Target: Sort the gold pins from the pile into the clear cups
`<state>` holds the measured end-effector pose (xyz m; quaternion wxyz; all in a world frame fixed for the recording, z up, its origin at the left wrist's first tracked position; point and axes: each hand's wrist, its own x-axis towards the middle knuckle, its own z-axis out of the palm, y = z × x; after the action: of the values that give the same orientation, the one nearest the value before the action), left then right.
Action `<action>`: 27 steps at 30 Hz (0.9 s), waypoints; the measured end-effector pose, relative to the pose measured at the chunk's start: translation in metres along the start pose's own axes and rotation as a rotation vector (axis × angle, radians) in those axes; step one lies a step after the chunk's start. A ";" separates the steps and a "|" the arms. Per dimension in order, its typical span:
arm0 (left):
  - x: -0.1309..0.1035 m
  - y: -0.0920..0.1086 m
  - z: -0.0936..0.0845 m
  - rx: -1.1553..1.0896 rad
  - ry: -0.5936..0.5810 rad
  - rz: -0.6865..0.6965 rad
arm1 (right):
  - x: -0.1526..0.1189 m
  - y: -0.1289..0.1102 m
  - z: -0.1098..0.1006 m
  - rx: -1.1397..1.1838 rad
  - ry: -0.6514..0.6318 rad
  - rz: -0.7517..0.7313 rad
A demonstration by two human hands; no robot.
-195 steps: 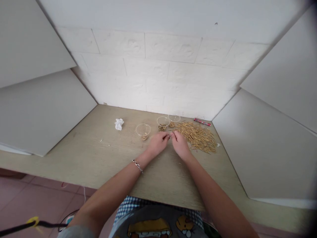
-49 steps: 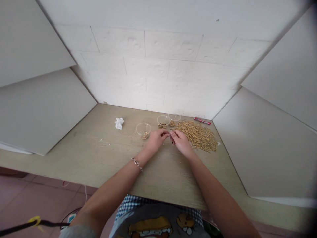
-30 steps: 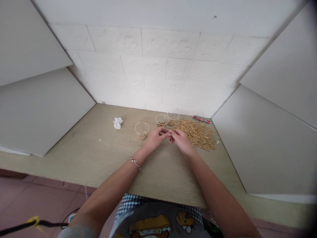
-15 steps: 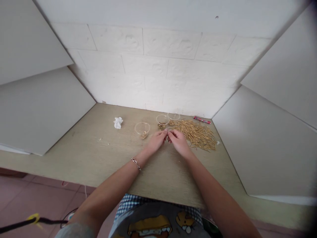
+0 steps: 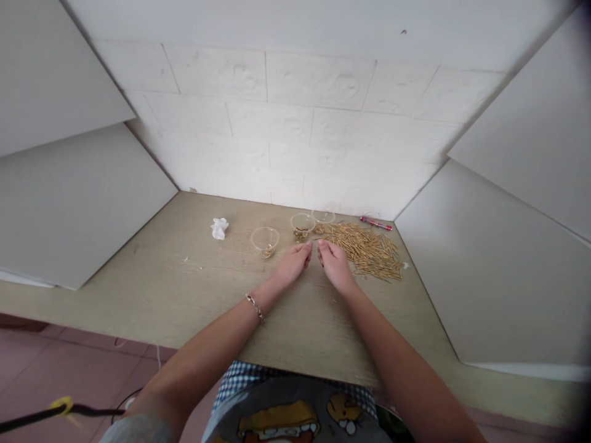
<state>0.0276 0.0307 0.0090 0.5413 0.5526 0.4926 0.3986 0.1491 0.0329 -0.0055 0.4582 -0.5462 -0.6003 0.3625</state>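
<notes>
Indoor work area — home or workshop, cannot tell which. Evidence: long tabletop (image 5: 152,264) against white wall (image 5: 295,80) (brick-patterned), pale panels (image 5: 83,203) on both sides, heaped gold-coloured sticks (image 5: 364,249) beside clear cups (image 5: 265,239) — pinkish tiled floor (image 5: 55,369) below.

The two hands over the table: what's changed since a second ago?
Then they met; now the left hand and right hand have drawn slightly apart, leaving a narrow gap. Whether either grasped or released anything is too small to tell. The clear bowls, pile of golden sticks, white crumpled tissue and red tube stayed put.
</notes>
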 end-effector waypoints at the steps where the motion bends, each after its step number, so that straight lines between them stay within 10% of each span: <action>1: 0.000 -0.001 0.000 0.011 -0.007 0.006 | 0.000 0.000 0.001 -0.001 0.001 0.001; 27: -0.002 0.001 0.000 0.119 -0.001 0.084 | -0.003 -0.006 0.004 -0.009 -0.007 0.001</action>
<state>0.0267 0.0284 0.0101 0.4906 0.6041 0.4917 0.3906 0.1431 0.0293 -0.0012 0.4535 -0.5474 -0.6031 0.3618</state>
